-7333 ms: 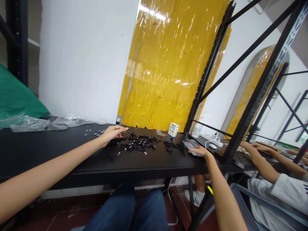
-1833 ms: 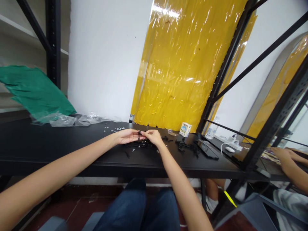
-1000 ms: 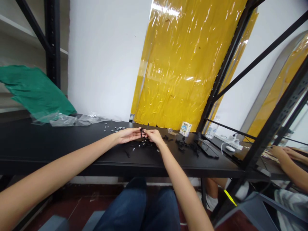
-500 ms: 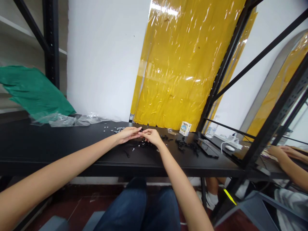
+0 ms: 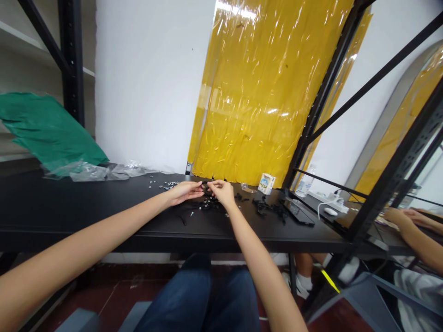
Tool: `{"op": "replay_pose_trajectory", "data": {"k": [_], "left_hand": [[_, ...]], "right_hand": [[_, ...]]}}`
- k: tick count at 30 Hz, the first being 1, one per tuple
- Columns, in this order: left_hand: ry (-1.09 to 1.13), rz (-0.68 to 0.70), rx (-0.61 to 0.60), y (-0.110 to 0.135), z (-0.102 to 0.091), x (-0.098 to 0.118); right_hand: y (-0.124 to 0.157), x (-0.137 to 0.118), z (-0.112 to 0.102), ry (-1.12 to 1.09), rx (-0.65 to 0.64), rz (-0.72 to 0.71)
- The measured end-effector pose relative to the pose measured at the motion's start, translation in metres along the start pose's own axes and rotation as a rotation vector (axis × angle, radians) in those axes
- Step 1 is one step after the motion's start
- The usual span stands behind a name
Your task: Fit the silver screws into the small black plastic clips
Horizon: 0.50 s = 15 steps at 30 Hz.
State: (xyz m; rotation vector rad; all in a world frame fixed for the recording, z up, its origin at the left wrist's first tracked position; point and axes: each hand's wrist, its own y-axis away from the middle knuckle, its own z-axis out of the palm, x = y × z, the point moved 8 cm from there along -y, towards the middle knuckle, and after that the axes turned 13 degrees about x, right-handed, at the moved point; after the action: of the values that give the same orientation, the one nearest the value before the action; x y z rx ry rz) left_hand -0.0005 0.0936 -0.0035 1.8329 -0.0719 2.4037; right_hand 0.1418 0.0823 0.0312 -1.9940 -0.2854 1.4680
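Note:
My left hand (image 5: 184, 191) and my right hand (image 5: 221, 191) meet fingertip to fingertip over a heap of small black parts (image 5: 204, 205) on the black table (image 5: 86, 212). Both hands are pinched on a small black part (image 5: 206, 187) held between them; its shape is too small to make out. A second heap of black parts (image 5: 266, 207) lies to the right of my right hand. Small silver screws (image 5: 166, 186) are scattered just left of my left hand.
Clear plastic bags (image 5: 104, 171) and a green sheet (image 5: 44, 131) lie at the table's left. A small white carton (image 5: 266, 183), a dark flat device (image 5: 299, 213) and a black rack frame (image 5: 391, 184) stand to the right. Another person's arms (image 5: 411, 230) work beyond the frame.
My right hand left the table's right side and joined my left hand over the heap. In the last second both hands shifted slightly away from me, still pinched together.

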Motion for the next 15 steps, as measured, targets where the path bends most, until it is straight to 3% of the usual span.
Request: {"op": "replay_pose_trajectory", "data": {"k": [7,15], "left_hand": [[-0.008,-0.074,-0.058,-0.002,0.003,-0.006],[0.089,-0.169,-0.078,-0.005,0.004,-0.012]], "right_hand": [[-0.003,-0.004,-0.008,0.086,0.091,-0.079],[-0.002,-0.009,-0.011,0.036,0.133,-0.110]]}}
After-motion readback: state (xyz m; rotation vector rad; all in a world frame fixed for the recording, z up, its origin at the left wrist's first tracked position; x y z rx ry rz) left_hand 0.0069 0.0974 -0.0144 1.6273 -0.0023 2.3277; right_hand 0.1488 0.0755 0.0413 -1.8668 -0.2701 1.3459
